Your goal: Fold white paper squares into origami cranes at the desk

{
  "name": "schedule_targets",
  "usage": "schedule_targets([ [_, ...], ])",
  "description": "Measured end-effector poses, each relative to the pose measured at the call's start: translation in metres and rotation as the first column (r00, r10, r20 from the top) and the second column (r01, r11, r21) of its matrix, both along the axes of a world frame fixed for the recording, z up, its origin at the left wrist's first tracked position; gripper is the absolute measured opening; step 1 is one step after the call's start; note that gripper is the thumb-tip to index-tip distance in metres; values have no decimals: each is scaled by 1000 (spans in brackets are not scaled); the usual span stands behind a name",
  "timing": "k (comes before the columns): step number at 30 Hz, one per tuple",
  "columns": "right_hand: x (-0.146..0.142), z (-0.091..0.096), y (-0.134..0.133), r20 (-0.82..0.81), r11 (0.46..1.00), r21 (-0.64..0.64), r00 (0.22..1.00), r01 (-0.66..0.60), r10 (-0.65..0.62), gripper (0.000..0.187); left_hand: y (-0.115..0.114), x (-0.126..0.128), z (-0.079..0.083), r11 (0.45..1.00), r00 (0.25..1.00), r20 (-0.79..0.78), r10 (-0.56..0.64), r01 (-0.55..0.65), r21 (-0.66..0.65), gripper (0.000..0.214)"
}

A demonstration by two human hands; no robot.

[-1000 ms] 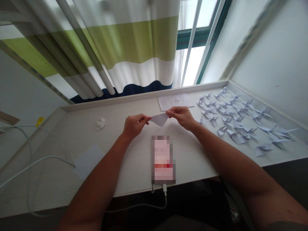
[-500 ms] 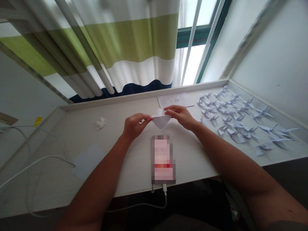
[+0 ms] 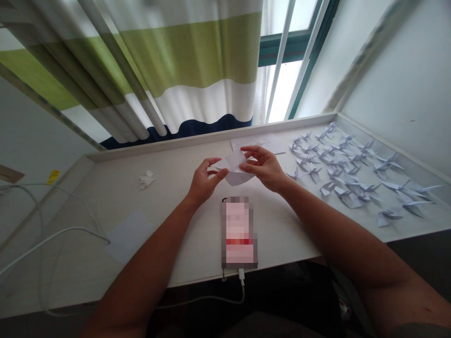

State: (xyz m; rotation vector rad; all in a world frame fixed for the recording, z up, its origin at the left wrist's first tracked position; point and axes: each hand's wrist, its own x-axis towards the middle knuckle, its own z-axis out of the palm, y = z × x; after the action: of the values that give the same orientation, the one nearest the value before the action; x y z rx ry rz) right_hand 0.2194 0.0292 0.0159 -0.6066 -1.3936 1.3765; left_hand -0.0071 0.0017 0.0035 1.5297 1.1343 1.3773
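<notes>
One folded paper (image 3: 234,164) | held between left fingers (image 3: 220,175) and right fingers (image 3: 250,167)

Premises: a room of domestic type, apparently in a home; whether bedroom or study cannot be determined. Grounds: a long curtain (image 3: 197,51) in broad white, green and dark blue bands hangs beside a window (image 3: 285,89) with teal framing and white bars. The walls (image 3: 405,94) are plain and pale. The bench (image 3: 172,164), light wood-grain with a raised rim, carries personal articles: a phone (image 3: 239,230) with its cable (image 3: 241,277) plugged in, a crumpled white scrap (image 3: 146,180) and numerous folded paper birds (image 3: 352,171).
</notes>
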Motion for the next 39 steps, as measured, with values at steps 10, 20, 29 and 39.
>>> schedule_targets([
  [10,-5,0,-5,25,975,106,980,194,-198,47,-13,11,16,956,958,282,-53,130,-262,44],
  [20,-5,-6,-2,45,996,-77,998,38,-35,69,-15,13,17,954,958,286,5,81,-287,48],
  [29,-6,-5,-5,53,997,-72,998,30,-27,63,-13,13,13,971,968,246,47,14,-240,47],
  [39,-10,2,-13,7,989,-101,994,-111,113,53,-11,13,10,964,929,369,23,77,-254,49],
])
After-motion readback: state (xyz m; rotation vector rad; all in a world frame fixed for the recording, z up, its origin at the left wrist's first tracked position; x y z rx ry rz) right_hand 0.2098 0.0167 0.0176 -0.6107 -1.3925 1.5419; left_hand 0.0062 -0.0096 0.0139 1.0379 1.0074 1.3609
